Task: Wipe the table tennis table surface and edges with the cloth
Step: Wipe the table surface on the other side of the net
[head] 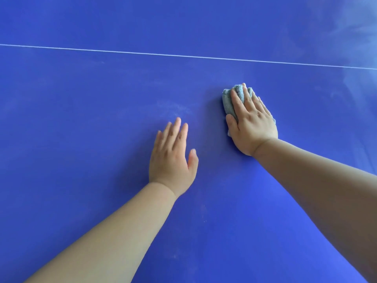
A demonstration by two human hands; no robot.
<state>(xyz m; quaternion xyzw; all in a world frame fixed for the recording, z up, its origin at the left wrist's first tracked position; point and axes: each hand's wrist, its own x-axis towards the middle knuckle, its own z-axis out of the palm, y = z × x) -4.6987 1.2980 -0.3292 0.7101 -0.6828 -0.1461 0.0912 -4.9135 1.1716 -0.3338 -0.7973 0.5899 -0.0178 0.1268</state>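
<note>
Head view, looking down: we see the table tennis table (81, 123) filling the whole pic, a flat matte blue top w/ a smooth, faintly streaky finish. A thin white line (183, 56) runs straight across it, L to R, dipping slightly toward the R, well beyond both hands.

The cloth (227, 103) is a pale blue terry piece w/ fluffy looped pile, bunched into a thick wad. It lies on the top, R of centre, on the near side of the line. The right hand (254, 125) lies palm-down on it, fingers (248, 98) straight and a bit spread, pressing it to the surface. A soft ridge of pile pokes up between two fingers, and the thumb lies along the wad's L edge. Cloth shows past the fingertips, at the L side, and as a sliver at the hand's R.

The left hand (171, 160) is flat on bare blue, nearer us and L of the cloth, apart from it. Its fingers are straight and close together, thumb angled out.

Just beyond those fingertips we note a pale, chalky smudge (173, 108), approx. oval w/ blurry edges. Top R corner: a whitish hazy glare (359, 27) on the surface.
</note>
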